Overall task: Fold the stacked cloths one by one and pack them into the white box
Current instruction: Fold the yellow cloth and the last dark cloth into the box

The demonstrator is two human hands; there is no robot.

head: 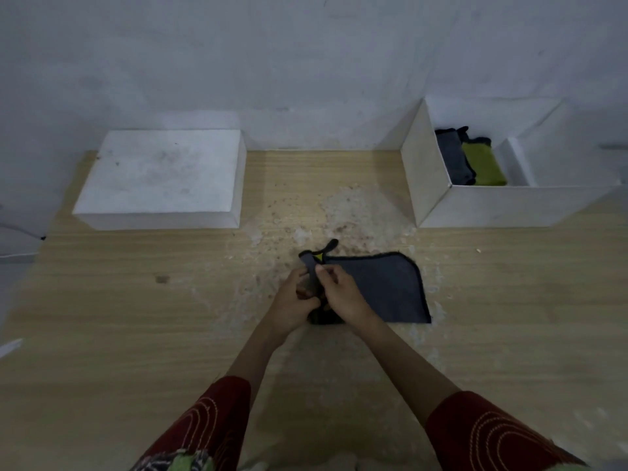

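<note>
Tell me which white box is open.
The right white box, holding a grey cloth and a green cloth; the left white box shows a closed top.

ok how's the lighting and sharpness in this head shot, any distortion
Head view: dim, flat light with a bluish cast, no glare; the grey cloth, left hand and right hand are soft but readable; the wide angle splays the white box walls outward and skews the table sides.

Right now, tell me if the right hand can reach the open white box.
Probably yes: nothing stands on the table between the right hand and the white box, and its top is open. The hand is busy pinching the grey cloth, though.
</note>
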